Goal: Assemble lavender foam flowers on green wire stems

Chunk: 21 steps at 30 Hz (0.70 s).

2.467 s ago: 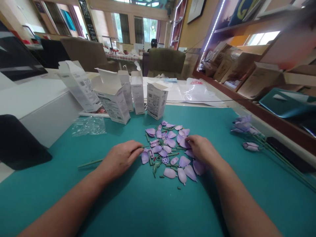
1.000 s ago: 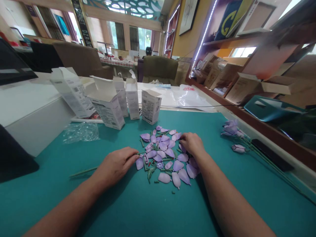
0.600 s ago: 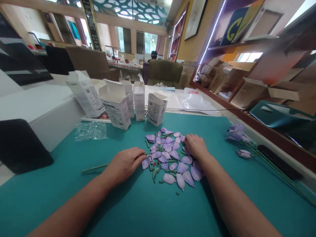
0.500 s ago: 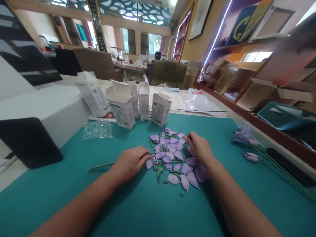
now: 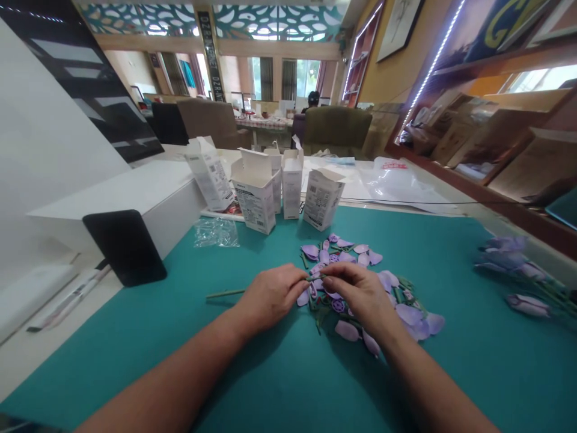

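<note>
My left hand is closed around a thin green flower stem, whose long end sticks out to the left, just above the mat. The thumb and fingers of my right hand pinch together at the stem's other tip, between the two hands. Whether a small part is also in that pinch is hidden. Beneath and around the hands lies a loose pile of lilac plastic petals, with short green pieces and small purple wheel-shaped parts among them.
Opened white boxes stand behind the pile, with a crumpled clear bag beside them. A black tablet-like panel leans against a white box at left. Lilac flowers on green stems lie at right on the green mat.
My right hand has come from the far right side of the petal pile to the stem tip at my left hand. The left hand keeps its hold. The camera view has turned left.
</note>
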### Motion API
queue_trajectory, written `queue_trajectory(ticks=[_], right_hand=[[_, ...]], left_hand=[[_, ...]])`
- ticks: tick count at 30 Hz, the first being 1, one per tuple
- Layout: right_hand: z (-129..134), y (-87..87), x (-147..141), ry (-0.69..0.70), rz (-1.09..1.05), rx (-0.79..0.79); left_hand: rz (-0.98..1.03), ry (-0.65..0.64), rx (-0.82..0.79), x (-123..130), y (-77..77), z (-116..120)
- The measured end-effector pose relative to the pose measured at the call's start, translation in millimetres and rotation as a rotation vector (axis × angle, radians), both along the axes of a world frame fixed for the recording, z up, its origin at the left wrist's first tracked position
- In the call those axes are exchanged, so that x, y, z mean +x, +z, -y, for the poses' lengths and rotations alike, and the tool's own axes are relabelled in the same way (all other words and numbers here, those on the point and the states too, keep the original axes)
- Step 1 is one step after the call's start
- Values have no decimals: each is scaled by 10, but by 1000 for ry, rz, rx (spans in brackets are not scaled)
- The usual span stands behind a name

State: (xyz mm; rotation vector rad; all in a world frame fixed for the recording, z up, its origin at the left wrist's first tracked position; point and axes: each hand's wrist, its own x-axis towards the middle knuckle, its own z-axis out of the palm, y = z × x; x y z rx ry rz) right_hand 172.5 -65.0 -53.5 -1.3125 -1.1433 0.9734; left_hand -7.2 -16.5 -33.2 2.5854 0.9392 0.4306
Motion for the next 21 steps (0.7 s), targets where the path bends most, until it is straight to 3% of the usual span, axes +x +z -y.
queue_trajectory(ticks=[21], right_hand=[[31, -61, -107, -15, -116, 65]], left_hand=[[51, -13, -32, 11, -6, 22]])
